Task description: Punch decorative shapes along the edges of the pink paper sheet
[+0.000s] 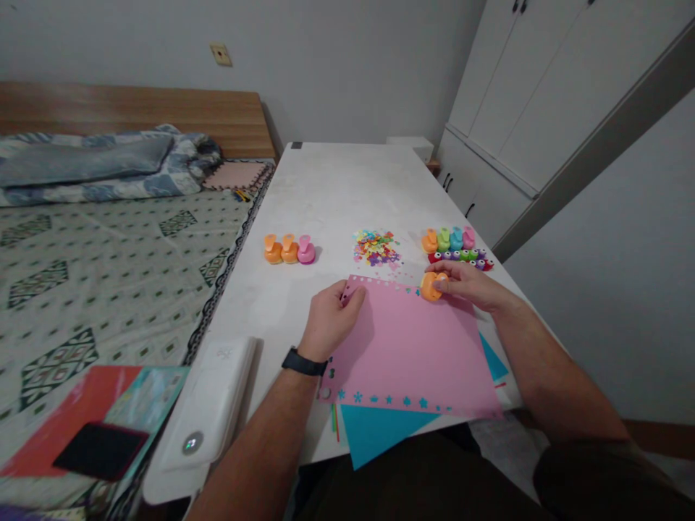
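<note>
A pink sheet of paper (413, 347) lies before me, with small flower and star holes along its top, left and bottom edges. My left hand (335, 315) pinches its upper left corner between thumb and fingers. At the top edge, toward the right, my right hand (464, 282) grips an orange craft punch (431, 286) that sits on the paper's edge. Blue paper (380, 430) shows beneath the pink sheet and through the holes. Beyond the top edge is a heap of colourful paper cut-outs (376, 247).
Three more punches (289, 250) stand at the left, and several others (449, 239) at the right behind a row of small ones (461, 257). A white device (209, 405) lies at the table's left edge. Beside the white table (347, 177) is a bed (119, 275) holding a phone (100, 450).
</note>
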{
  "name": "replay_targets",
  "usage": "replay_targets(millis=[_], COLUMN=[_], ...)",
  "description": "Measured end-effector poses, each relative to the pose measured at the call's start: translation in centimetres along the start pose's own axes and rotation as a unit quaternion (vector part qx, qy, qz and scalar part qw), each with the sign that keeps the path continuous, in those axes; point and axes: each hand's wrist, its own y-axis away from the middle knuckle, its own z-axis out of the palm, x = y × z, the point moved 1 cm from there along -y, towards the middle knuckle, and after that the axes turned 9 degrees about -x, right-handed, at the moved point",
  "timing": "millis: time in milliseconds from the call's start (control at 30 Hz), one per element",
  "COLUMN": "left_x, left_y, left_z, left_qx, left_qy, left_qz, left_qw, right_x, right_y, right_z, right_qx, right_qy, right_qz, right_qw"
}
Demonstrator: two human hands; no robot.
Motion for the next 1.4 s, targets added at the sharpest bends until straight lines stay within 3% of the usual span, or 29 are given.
replay_targets(millis=[567,1400], left_x=[-0.39,-0.29], left_y=[-0.03,-0.04], left_z=[0.07,0.07], left_qx=[-0.007,-0.013], left_qy=[0.003,0.007], left_qz=[-0.011,-0.023], left_qw=[1.0,1.0], right_x=[0.69,0.56], right_y=[-0.48,-0.54], right_z=[0.44,0.78], right_qx=[-0.039,0.011], right_qy=[-0.015,-0.086], right_qz=[0.011,0.038], right_qw=[0.999,0.995])
